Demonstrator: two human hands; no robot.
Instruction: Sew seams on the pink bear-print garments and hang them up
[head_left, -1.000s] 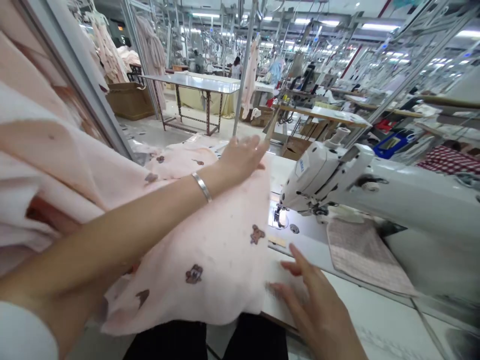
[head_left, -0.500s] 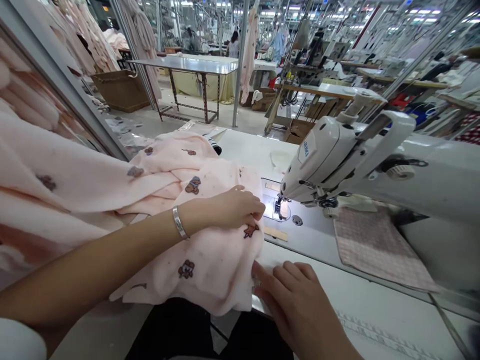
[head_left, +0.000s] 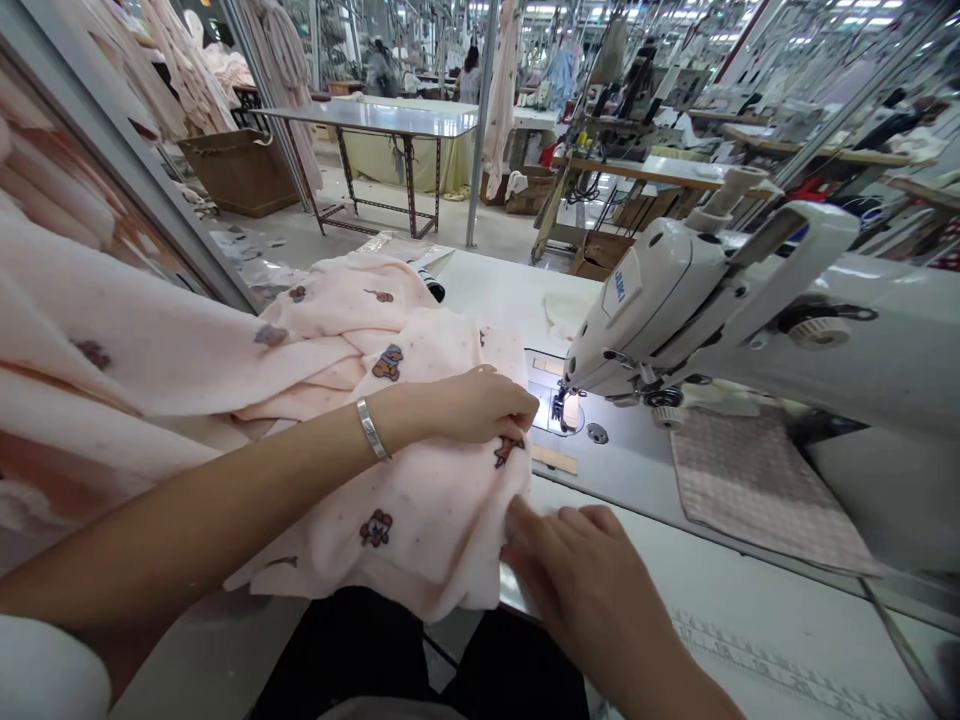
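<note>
Pale pink fabric [head_left: 435,500] printed with small bears spreads over the left part of the sewing table and drapes over its front edge. My left hand [head_left: 487,402], a silver bracelet on its wrist, lies across the cloth with its fingers closed on the right edge, just left of the needle area. Lower down, my right hand [head_left: 574,555] pinches the same edge between thumb and forefinger. The white sewing machine [head_left: 652,300] stands to the right, its lit presser foot [head_left: 559,405] a short way from the fabric edge.
A pink checked cloth [head_left: 757,480] lies under the machine arm. Measuring-tape markings [head_left: 750,655] run along the front of the table. More pink fabric [head_left: 112,330] hangs at left beside a metal post [head_left: 142,160]. Behind are a metal-legged table [head_left: 375,120] and a cardboard box [head_left: 240,170].
My left hand has shifted slightly right and its fingers have closed more on the edge. My right hand has moved up a little and now pinches the fabric edge.
</note>
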